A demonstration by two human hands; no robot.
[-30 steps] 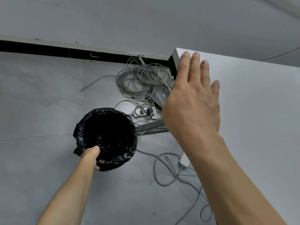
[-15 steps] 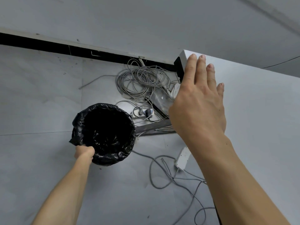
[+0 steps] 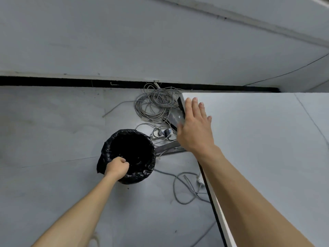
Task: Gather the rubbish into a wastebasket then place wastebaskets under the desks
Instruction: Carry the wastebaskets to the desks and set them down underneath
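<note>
**Basket** (image 3: 140, 168): round, lined with a crinkled black bag. The bag's edge folds over the rim and hangs in a flap on the side away from the desk (image 3: 258, 139). We find it on the floor (image 3: 53, 131), just off the desk's left edge and short of the far corner, not under the top.

**Left hand** (image 3: 117, 166): grips the basket's near rim, fingers curled over the bag in a fist.

**Right hand** (image 3: 195, 132): flat, fingers straight, holding nothing, spread over the desk's left edge near the far corner. We cannot tell whether it touches the top.

**Not made out:**
- The basket's inside is plain black, so we cannot tell whether anything lies in it.
- The bag hides the basket's own wall.
- Our right arm covers a stretch of the desk's edge.
- The top hides whatever is beneath it.

**Around the desk:**
- A coil of grey cable (image 3: 156, 104) lies on the floor beside the far corner, close to the black skirting (image 3: 71, 82).
- A white power strip (image 3: 161, 134) with plugs in it lies between coil and basket.
- A metal foot (image 3: 167, 148) runs out from under the top, its end just beside the basket.
- A loose cable loop (image 3: 184, 188) lies off the near left edge.
- A small white box (image 3: 199, 178) sits by the loop, half hidden by that edge.

Foot, strip and cables lie between the basket and the space under the desk.
</note>
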